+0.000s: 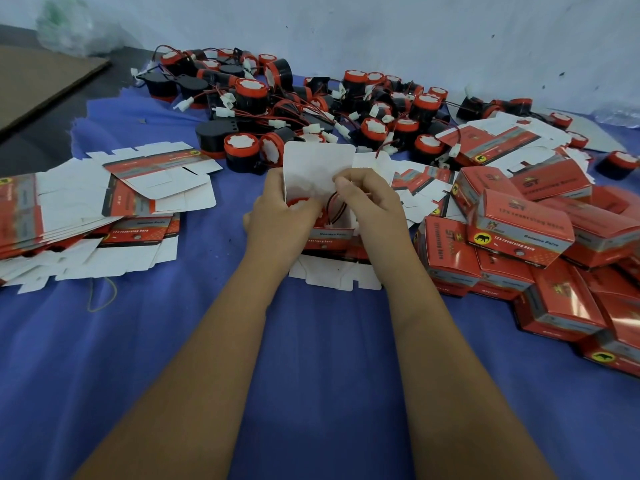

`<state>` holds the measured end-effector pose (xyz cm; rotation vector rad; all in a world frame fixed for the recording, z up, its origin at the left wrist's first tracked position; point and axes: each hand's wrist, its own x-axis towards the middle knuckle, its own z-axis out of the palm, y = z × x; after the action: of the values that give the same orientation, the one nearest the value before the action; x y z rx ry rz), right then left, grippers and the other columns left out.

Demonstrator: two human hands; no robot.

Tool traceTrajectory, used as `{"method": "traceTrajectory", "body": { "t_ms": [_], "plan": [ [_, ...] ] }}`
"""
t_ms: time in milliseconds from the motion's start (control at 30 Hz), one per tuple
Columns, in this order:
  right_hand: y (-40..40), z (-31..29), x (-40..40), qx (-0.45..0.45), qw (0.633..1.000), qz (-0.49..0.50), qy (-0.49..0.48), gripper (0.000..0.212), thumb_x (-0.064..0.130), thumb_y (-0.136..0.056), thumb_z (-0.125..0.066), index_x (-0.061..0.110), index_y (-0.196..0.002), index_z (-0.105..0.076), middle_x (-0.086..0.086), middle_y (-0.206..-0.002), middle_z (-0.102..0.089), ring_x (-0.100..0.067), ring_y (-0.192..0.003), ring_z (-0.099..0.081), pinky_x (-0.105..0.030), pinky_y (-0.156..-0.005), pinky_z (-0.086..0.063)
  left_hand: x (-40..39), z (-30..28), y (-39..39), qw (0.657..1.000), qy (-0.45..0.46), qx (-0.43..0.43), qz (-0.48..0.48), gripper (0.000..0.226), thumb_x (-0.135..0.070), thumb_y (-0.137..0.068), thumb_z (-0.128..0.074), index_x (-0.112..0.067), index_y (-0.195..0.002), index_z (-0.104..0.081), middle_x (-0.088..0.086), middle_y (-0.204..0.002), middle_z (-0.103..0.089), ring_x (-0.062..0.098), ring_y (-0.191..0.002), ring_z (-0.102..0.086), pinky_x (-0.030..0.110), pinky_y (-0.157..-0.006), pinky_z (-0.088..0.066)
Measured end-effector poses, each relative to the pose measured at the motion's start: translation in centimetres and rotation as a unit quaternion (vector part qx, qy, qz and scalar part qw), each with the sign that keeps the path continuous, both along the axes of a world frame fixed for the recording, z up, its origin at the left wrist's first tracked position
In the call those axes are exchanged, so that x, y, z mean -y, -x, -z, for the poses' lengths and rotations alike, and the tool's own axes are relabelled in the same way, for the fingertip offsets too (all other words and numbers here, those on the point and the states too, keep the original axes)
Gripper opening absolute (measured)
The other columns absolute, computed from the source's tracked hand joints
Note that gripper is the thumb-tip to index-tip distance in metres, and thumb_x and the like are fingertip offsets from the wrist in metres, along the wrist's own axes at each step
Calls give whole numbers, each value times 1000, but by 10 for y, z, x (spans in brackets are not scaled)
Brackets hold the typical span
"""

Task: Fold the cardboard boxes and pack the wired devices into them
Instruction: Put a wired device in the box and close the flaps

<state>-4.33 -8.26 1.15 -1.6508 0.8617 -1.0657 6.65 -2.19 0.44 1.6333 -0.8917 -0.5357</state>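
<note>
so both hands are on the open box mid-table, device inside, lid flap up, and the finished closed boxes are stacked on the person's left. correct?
One thing is wrong: the closed boxes are piled on the person's right, not the left. On the left lie the flat unfolded blanks. The rest holds in the head view: left hand and right hand on the open box, device inside, lid flap up.

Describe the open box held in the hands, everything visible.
The open box is glossy red printed cardboard with a grey band reading "Genuine Parts"; its white-lined lid flap stands upright. It sits on the blue cloth, atop a flat blank. A red-rimmed device with wires lies inside. The left hand grips its side; the right hand pinches the wires.
</note>
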Motion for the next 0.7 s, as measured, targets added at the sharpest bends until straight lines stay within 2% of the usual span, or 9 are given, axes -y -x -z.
{"method": "traceTrajectory", "body": {
  "t_ms": [167, 267, 300, 367, 400, 433, 500, 633, 700],
  "plan": [
    [-5, 0, 2, -28, 999, 39, 4, 9, 23, -91, -62, 27, -96, -68, 2, -96, -59, 0, -74, -51, -12, -66, -43, -2, 0, 1, 999, -7, -36, -11, 35, -53, -77, -46, -43, -109, -53, -6, -110, -63, 26, -116, -54, 51, -102, -45],
    [-8, 3, -2, -34, 997, 62, 36, 15, 18, -87, -64, 25, -100, -64, -2, -102, -60, -9, -78, -53, -18, -68, -47, -4, -5, 4, 999, 2, -51, -17, 36, -65, -71, -37, -49, -101, -49, -3, -112, -61, 29, -119, -52, 53, -104, -42],
    [-9, 3, -4, -37, 996, 71, 47, 19, 17, -86, -65, 24, -102, -61, -2, -104, -60, -12, -80, -54, -21, -69, -49, -5, -8, 5, 998, 9, -55, -21, 41, -69, -68, -32, -48, -100, -48, -4, -112, -61, 30, -119, -52, 54, -105, -40],
    [-11, 5, -7, -32, 994, 88, 58, 30, 16, -82, -68, 28, -105, -53, 2, -101, -60, -9, -80, -54, -18, -67, -49, -6, -11, 7, 994, 38, -97, -15, 62, -73, -68, -29, -34, -109, -54, 0, -117, -61, 34, -122, -53, 57, -107, -39],
    [-11, 5, -7, -25, 994, 96, 55, 36, 18, -81, -71, 30, -107, -49, 5, -98, -60, -5, -80, -55, -14, -65, -48, -4, -11, 6, 987, 45, -152, -12, 69, -71, -74, -32, -23, -118, -58, 6, -122, -62, 34, -121, -55, 58, -105, -42],
    [-10, 5, -7, -17, 993, 104, 52, 42, 20, -80, -74, 32, -108, -45, 7, -95, -60, -2, -79, -56, -12, -64, -47, -3, -10, 6, 977, 52, -207, -4, 67, -65, -85, -36, -17, -126, -58, 11, -125, -63, 34, -118, -59, 58, -102, -46],
    [-9, 6, -6, -17, 990, 123, 68, 40, 24, -80, -76, 30, -106, -46, 11, -91, -60, 0, -81, -57, -13, -68, -46, -2, -10, 4, 963, 71, -259, 9, 49, -45, -101, -36, -13, -133, -56, 17, -124, -65, 34, -114, -64, 56, -99, -50],
    [-7, 7, -8, -54, 976, 112, 181, 9, 22, -84, -72, 20, -84, -63, 7, -89, -60, -6, -82, -55, -20, -73, -45, -1, -9, 1, 972, 84, -218, 37, 40, -25, -105, -30, -21, -138, -52, 14, -131, -60, 31, -117, -62, 51, -98, -52],
    [-6, 10, -7, -35, 982, 77, 167, 21, 24, -89, -64, 10, -74, -66, 2, -82, -60, -12, -79, -56, -26, -71, -46, -1, -6, -3, 977, 95, -180, 57, 39, -19, -105, -31, -24, -138, -51, 9, -128, -64, 25, -114, -63, 38, -90, -56]
  ]
}}
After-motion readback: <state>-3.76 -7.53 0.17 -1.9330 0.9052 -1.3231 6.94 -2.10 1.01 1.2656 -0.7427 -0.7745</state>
